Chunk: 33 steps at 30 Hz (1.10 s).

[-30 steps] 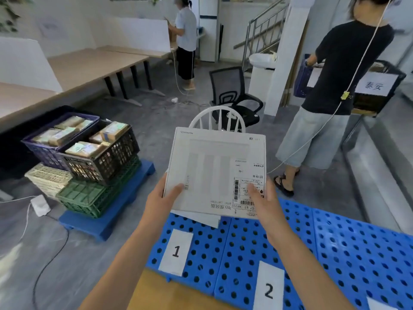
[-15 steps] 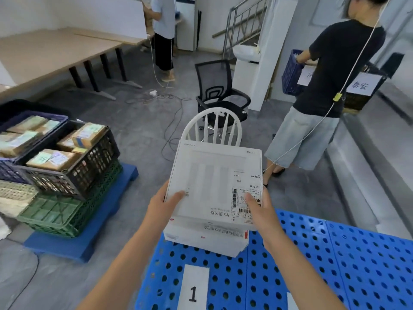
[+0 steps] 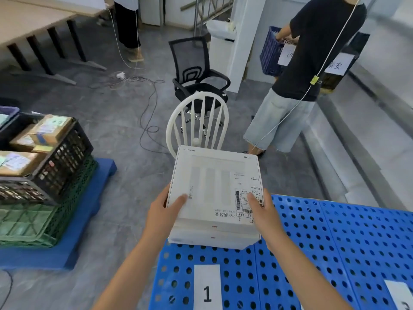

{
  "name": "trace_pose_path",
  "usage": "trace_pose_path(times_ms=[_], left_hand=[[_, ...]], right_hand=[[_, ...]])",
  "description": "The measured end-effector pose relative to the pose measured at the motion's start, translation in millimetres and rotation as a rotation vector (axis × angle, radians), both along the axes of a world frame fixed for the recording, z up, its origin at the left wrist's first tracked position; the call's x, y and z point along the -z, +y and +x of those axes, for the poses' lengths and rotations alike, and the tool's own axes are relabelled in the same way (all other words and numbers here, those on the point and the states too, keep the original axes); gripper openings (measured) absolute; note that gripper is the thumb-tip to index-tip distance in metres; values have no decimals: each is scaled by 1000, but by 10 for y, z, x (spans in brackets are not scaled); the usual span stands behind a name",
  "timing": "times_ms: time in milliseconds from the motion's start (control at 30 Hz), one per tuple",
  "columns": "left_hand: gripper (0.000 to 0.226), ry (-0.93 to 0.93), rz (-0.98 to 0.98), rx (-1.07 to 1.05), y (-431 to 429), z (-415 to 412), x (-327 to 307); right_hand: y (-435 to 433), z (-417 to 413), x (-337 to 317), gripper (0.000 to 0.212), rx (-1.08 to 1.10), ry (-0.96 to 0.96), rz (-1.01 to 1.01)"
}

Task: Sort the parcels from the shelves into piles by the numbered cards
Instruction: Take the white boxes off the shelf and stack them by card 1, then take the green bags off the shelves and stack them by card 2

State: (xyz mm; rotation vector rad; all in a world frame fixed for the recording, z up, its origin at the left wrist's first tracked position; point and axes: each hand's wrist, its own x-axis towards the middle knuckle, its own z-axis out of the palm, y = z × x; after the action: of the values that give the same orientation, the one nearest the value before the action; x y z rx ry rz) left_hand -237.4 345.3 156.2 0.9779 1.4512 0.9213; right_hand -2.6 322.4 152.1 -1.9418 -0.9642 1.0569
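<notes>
White labelled parcel (image 3: 214,182), gripped at its sides by my left hand (image 3: 166,211) and right hand (image 3: 263,211), thumbs on top. Beneath it: second white parcel (image 3: 212,239), on blue pallet (image 3: 335,242) behind card 1 (image 3: 207,287).

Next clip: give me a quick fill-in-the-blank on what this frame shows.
1. The left hand and right hand grip a ____ box.
2. The card nearest the box reads ____.
3. That card lies on a pallet coloured ____.
4. The black crate sits on a lower crate coloured ____.

Missing words: white; 1; blue; green.
</notes>
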Motion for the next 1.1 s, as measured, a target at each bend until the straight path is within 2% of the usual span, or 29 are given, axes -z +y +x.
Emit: trace_pose_path(times_ms=[167, 300, 367, 467, 533, 633, 800, 900, 1100], left_hand=[[38, 46, 30, 1, -73, -46, 88], [35, 107, 54, 54, -80, -70, 21], [33, 158, 84, 104, -48, -118, -97], [48, 213, 176, 102, 20, -170, -417], [47, 280, 298, 145, 25, -113, -664], [47, 464, 543, 334, -85, 180, -969], [52, 736, 948, 630, -454, 1002, -1257], [57, 768, 1097, 749, -725, 1594, -1457], [56, 743, 1336, 927, -1666, 2766, -1879]], right_hand=[[-46, -20, 27, 53, -12, -71, -4], [-115, -93, -75, 46, -41, -147, 32], [-137, -92, -184, 56, -48, -244, 52], [-190, -42, -452, 61, -83, -402, 154], [-246, -10, -668, 52, -132, -491, 231], [-373, 85, -937, 40, -175, -615, 302], [-926, 453, -1324, 53, -100, -748, 350], [-1428, 862, -1569, 56, -3, -837, 335], [-2837, 1720, -1987, 52, 182, -1041, 180]])
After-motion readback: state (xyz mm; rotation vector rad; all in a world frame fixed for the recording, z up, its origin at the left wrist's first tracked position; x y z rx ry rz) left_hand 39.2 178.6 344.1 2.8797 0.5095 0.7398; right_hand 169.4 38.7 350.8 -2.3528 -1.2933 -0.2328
